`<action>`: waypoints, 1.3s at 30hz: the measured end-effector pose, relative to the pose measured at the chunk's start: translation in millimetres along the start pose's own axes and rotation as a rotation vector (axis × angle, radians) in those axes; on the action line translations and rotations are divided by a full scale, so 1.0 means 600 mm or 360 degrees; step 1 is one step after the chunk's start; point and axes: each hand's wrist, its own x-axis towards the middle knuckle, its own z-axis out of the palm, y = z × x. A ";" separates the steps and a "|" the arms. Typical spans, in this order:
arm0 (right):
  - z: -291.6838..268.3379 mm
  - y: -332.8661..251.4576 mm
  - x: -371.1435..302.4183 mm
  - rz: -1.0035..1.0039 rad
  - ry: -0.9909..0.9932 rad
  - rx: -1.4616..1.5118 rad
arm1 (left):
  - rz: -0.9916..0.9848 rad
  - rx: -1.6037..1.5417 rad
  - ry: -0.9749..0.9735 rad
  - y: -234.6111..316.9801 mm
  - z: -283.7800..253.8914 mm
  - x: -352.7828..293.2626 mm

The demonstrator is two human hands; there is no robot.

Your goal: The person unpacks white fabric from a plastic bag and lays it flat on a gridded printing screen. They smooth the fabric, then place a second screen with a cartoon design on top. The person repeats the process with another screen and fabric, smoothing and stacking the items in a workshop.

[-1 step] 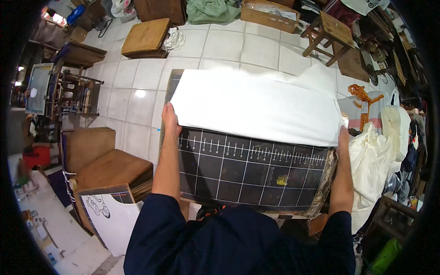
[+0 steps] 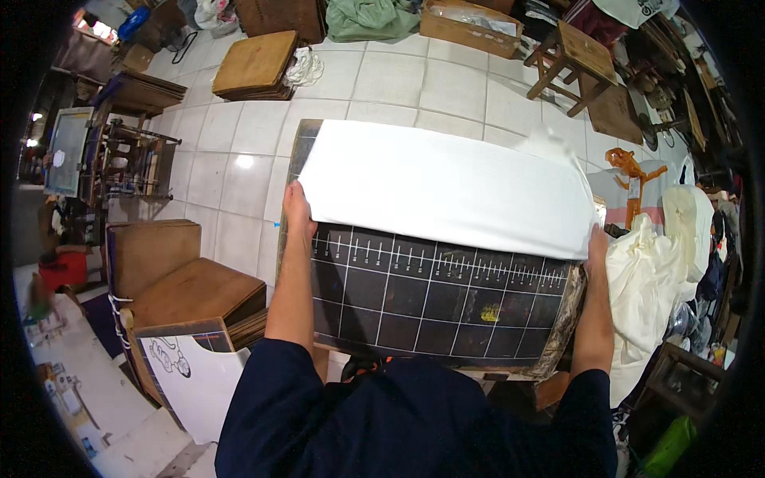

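Observation:
A smooth white cloth lies across the far half of a dark board marked with white grid lines and a ruler scale. My left hand is closed on the cloth's left edge, beside the board's left side. At the opposite end, my right hand closes on the near right corner of the cloth; its fingers are partly hidden. Between my hands the near edge of the cloth runs nearly straight, just above the ruler marks. Its far right part is raised and blurred.
Brown boards are stacked on the left, with a white printed sheet leaning in front. Cream fabric is heaped at my right. Beyond the board, a wooden stool, a cardboard box and another board stack stand on the tiled floor.
The far edge of the cloth, rippled before, has settled flatter, with the raised part now only at the far right. Both hands have shifted slightly nearer to me, still on the cloth.

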 end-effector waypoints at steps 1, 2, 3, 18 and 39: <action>-0.013 0.009 -0.019 0.0139 0.0054 -0.0032 | 0.0009 0.0073 0.0040 -0.005 -0.013 -0.011; -0.022 0.016 -0.036 0.0094 0.0001 -0.0048 | 0.0021 0.0123 0.0048 -0.010 -0.024 -0.021; -0.029 0.019 -0.053 0.0134 -0.0008 -0.0007 | -0.0035 0.0151 0.0080 -0.013 -0.035 -0.030; -0.088 0.088 -0.264 0.0145 0.0159 -0.0229 | 0.0004 0.0358 0.0176 -0.045 -0.178 -0.179; -0.124 0.202 -0.388 0.0184 0.0095 -0.0422 | 0.0168 0.0512 0.0266 -0.079 -0.337 -0.340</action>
